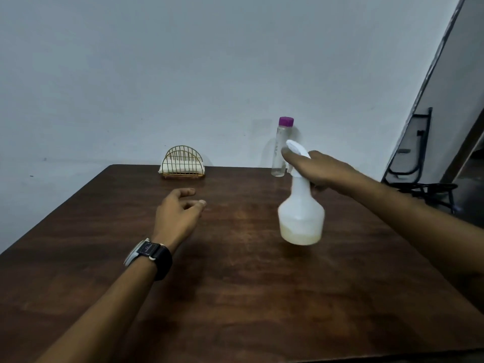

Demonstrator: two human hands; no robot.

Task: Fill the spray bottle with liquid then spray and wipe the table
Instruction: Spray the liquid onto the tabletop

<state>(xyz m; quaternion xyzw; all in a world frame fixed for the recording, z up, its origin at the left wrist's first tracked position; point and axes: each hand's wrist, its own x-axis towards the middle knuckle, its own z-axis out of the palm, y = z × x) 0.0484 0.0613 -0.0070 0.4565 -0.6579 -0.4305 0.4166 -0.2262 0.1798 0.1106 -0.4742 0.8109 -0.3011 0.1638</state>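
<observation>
Some yellowish liquid sits low in the spray bottle [301, 216], so filling looks done. Right hand [320, 170] grips its neck, lifted over the table [235, 297]. Left hand [178, 216] hovers, fingers loose. Spraying, wiping remain.

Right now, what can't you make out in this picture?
Head view: trigger of the spray bottle, covered by the right hand.
Head view: liquid level in the clear bottle, too faint.
Head view: contents of the wire holder, too small.
Head view: near left corner of the table, cut off.
</observation>
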